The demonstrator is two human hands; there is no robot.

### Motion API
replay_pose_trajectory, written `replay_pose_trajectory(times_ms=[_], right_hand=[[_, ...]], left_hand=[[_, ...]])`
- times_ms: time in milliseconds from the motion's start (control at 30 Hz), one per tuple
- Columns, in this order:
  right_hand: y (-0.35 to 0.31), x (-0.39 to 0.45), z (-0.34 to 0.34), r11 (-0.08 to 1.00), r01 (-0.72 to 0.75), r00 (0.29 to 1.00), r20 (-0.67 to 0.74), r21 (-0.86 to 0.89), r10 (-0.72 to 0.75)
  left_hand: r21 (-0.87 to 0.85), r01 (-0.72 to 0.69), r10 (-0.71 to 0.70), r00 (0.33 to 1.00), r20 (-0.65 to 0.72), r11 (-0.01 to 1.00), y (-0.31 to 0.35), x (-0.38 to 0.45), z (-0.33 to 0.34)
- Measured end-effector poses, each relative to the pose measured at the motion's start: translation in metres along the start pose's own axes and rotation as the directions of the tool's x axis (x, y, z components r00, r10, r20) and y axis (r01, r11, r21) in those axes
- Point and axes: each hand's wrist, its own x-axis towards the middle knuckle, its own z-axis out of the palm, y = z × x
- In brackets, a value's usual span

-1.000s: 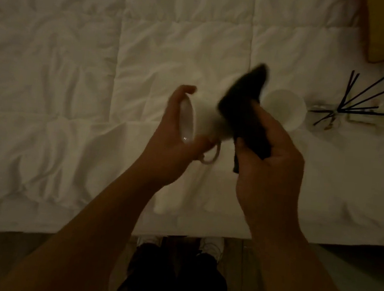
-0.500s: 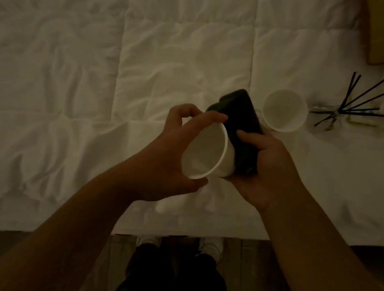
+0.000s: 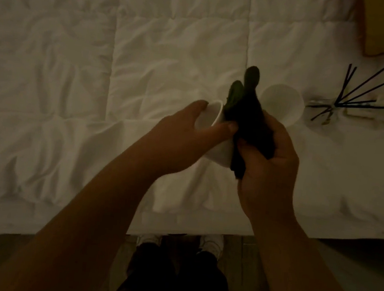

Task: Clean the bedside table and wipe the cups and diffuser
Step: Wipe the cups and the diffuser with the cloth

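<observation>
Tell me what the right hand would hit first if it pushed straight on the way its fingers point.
Probably the second white cup lying on the bedspread, just beyond the dark cloth that the right hand grips; depth is unclear, so it might pass above it.

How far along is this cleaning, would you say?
Nothing shows as finished yet. In hand: the left hand holds a white cup while the right hand rubs a dark cloth on its outside. Left, it seems: the second cup and the reed diffuser, both lying on the bed. The bedside table is out of view.
</observation>
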Motion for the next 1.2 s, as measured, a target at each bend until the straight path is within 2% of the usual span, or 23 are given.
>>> replay_pose_trajectory(times_ms=[67,100,133,200,233,267,333,400,467,500,567,633,700,733,767,867,900,1000,1067,1133,1200], right_hand=[[0.0,-0.005,-0.007,0.997,0.02,0.999,0.031,-0.068,-0.018],[0.0,-0.006,-0.008,0.997,-0.016,1.0,0.023,-0.069,0.018],[0.0,-0.005,-0.007,0.996,-0.079,0.997,0.0,-0.036,0.08],[0.0,-0.001,-0.005,0.959,-0.257,0.963,-0.058,0.116,0.265],[0.0,0.003,-0.004,0.918,-0.344,0.93,-0.059,0.197,0.362],[0.001,0.006,-0.005,0.863,-0.421,0.895,-0.027,0.281,0.445],[0.0,0.009,-0.007,0.732,-0.511,0.843,0.096,0.451,0.53],[0.0,0.008,-0.006,0.638,-0.523,0.829,0.162,0.566,0.535],[0.003,0.006,-0.003,0.611,-0.474,0.849,0.144,0.634,0.509],[0.006,0.005,-0.001,0.632,-0.442,0.863,0.11,0.636,0.492],[0.011,0.003,0.001,0.747,-0.386,0.892,0.012,0.542,0.452],[0.013,0.0,0.003,0.912,-0.332,0.925,-0.106,0.241,0.365],[0.016,-0.008,0.008,0.959,-0.272,0.959,-0.102,-0.075,0.264],[0.017,-0.014,0.011,0.959,-0.245,0.969,-0.065,-0.142,0.237],[0.017,-0.019,0.015,0.959,-0.23,0.973,-0.038,-0.166,0.226],[0.016,-0.028,0.02,0.962,-0.204,0.979,-0.065,-0.184,0.195],[0.014,-0.029,0.02,0.963,-0.181,0.983,-0.078,-0.197,0.169],[0.009,-0.027,0.02,0.957,-0.088,0.992,-0.113,-0.277,0.059],[0.006,-0.016,0.016,0.959,-0.1,0.982,-0.183,-0.264,0.052],[0.003,0.001,0.009,0.97,-0.219,0.955,-0.225,-0.103,0.192],[-0.001,0.015,0.0,0.959,-0.283,0.954,-0.104,-0.002,0.282]], left_hand=[[-0.188,0.067,-0.043,0.991,0.128,0.98,0.0,0.001,-0.007],[-0.221,0.043,-0.012,0.991,0.136,0.974,0.0,-0.001,-0.007],[-0.187,-0.033,0.054,0.992,0.11,0.982,-0.001,-0.003,-0.006],[0.006,-0.233,0.232,0.972,0.026,0.973,-0.006,-0.007,-0.002],[0.037,-0.296,0.296,0.955,0.014,0.954,-0.01,-0.008,-0.002],[-0.014,-0.326,0.326,0.945,0.024,0.945,-0.016,-0.009,-0.001],[-0.287,-0.315,0.339,0.94,0.035,0.905,-0.023,-0.012,0.0],[-0.577,-0.278,0.335,0.942,-0.008,0.768,-0.028,-0.013,0.005],[-0.77,-0.23,0.3,0.952,-0.053,0.595,-0.031,-0.012,0.014],[-0.83,-0.204,0.268,0.961,-0.069,0.519,-0.031,-0.011,0.019],[-0.899,-0.164,0.169,0.98,-0.102,0.406,-0.031,-0.01,0.027],[-0.956,-0.147,0.03,0.989,-0.144,0.254,-0.028,-0.007,0.03],[-0.984,-0.148,-0.079,0.985,-0.156,0.1,-0.024,0.0,0.032],[-0.983,-0.157,-0.109,0.98,-0.167,0.099,-0.021,0.005,0.032],[-0.973,-0.172,-0.123,0.974,-0.192,0.155,-0.019,0.01,0.032],[-0.881,-0.203,-0.083,0.962,-0.262,0.428,-0.013,0.018,0.034],[-0.858,-0.195,-0.063,0.965,-0.254,0.474,-0.013,0.018,0.035],[-0.872,-0.171,-0.035,0.977,-0.21,0.458,-0.017,0.011,0.032],[-0.875,-0.213,0.037,0.975,-0.219,0.434,-0.021,0.004,0.029],[-0.837,-0.274,0.14,0.962,-0.236,0.473,-0.024,-0.004,0.026],[-0.797,-0.311,0.235,0.947,-0.217,0.518,-0.026,-0.01,0.017]])
